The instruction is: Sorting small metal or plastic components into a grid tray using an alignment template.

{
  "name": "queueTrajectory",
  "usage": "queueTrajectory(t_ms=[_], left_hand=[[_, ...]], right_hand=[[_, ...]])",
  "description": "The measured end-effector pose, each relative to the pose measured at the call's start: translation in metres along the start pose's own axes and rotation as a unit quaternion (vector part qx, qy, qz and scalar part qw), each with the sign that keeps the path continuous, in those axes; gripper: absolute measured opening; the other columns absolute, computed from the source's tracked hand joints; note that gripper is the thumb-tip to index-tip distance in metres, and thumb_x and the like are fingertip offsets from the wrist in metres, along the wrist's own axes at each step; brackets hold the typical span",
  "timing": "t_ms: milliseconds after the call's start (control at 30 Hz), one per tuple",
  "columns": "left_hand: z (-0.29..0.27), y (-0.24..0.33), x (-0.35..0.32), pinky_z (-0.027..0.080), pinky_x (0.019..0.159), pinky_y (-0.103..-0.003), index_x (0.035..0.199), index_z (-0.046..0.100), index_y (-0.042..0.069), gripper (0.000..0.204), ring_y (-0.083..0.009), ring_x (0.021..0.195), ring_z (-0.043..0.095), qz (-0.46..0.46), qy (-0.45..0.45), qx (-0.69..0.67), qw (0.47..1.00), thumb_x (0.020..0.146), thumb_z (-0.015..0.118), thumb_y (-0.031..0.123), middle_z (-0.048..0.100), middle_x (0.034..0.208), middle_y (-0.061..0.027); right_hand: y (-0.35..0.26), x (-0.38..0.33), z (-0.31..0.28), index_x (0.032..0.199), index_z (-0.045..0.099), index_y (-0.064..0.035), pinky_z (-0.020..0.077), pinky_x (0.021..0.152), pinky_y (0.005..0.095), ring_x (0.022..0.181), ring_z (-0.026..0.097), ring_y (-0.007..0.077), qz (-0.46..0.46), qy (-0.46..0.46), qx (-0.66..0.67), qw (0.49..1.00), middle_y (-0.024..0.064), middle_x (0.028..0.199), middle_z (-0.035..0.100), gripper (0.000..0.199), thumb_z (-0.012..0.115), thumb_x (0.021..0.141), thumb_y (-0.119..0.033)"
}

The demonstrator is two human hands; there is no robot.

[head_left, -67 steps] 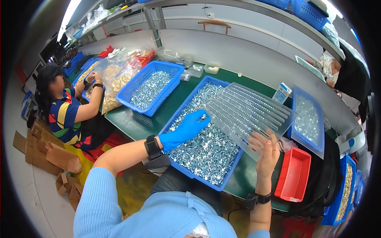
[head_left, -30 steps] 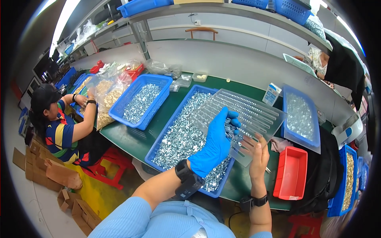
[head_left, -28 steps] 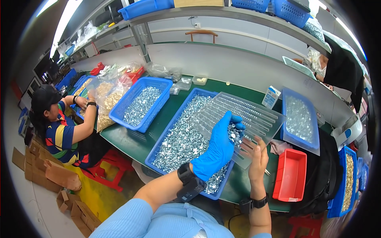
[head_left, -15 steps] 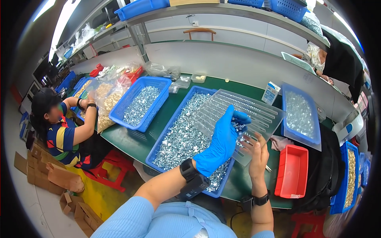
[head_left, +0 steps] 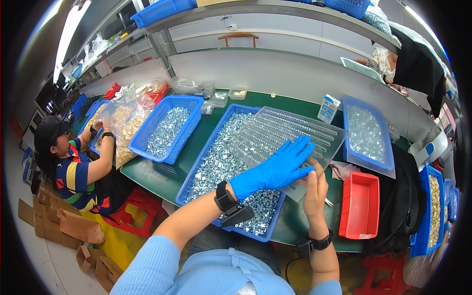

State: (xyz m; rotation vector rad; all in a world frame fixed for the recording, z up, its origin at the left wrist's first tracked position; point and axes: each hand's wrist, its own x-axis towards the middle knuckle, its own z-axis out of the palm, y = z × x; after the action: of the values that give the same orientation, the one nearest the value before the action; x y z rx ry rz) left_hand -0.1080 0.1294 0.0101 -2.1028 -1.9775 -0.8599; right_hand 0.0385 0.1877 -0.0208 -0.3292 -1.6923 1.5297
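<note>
A clear slotted plastic plate [head_left: 275,129] lies tilted above the blue tray, with rows of small shiny metal parts in several of its slots. My left hand [head_left: 280,164], in a blue glove, is spread flat over the plate's near part, palm down, fingers stretched. What lies under the palm is hidden. At the near right edge, my bare right hand [head_left: 315,191] grips the plate, its fingers partly seen through the plastic. Beneath stands a long blue tray [head_left: 184,189] full of small silvery metal parts [head_left: 211,169].
Left stands a blue basket [head_left: 169,156] of metal parts, beside bags of gold-coloured pieces [head_left: 129,130]. A co-worker [head_left: 81,162] sits there, hands at a bag. To the right are a red bin [head_left: 360,206], a small carton [head_left: 328,109] and a blue tray under a clear sheet [head_left: 366,132].
My left hand has turned from cupped around small metal parts to flat and palm down over the plate. My right hand still holds the plate's edge. The whole view has shifted slightly.
</note>
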Motion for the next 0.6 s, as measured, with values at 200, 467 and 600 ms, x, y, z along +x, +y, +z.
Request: queueTrajectory(t_ms=[200,467,600], left_hand=[[-0.027,0.018,-0.046,0.026,0.106,-0.043,0.137,0.031,0.003,0.058,-0.0341,0.131,0.03,0.073,-0.076,-0.14,0.985,0.09,0.049,0.032,0.029,0.143,-0.0172],[-0.062,0.0,-0.132,0.04,0.094,-0.038,0.122,0.053,0.005,0.035,-0.0306,0.113,0.051,-0.129,0.016,-0.19,0.973,0.09,0.052,0.02,0.051,0.125,-0.0154],[-0.072,-0.018,-0.162,0.041,0.094,-0.035,0.121,0.053,0.003,0.034,-0.025,0.112,0.052,-0.317,0.135,-0.141,0.928,0.091,0.051,0.019,0.057,0.119,-0.0145]], right_hand=[[0.0,-0.002,-0.002,0.126,0.035,0.007,0.051,0.073,0.0303,0.088,0.063,0.0209,-0.003,0.002,-0.018,1.0,0.0188,0.106,0.06,0.044,0.038,0.096,-0.025],[-0.006,0.001,0.001,0.129,0.034,0.0028,0.0498,0.077,0.0321,0.093,0.06,0.0241,0.043,-0.015,0.02,0.999,0.022,0.11,0.058,0.047,0.037,0.096,-0.031],[-0.014,0.004,0.0,0.13,0.033,0.0031,0.0504,0.079,0.0352,0.097,0.06,0.027,0.096,-0.031,0.037,0.994,0.0233,0.112,0.056,0.046,0.04,0.095,-0.027]])
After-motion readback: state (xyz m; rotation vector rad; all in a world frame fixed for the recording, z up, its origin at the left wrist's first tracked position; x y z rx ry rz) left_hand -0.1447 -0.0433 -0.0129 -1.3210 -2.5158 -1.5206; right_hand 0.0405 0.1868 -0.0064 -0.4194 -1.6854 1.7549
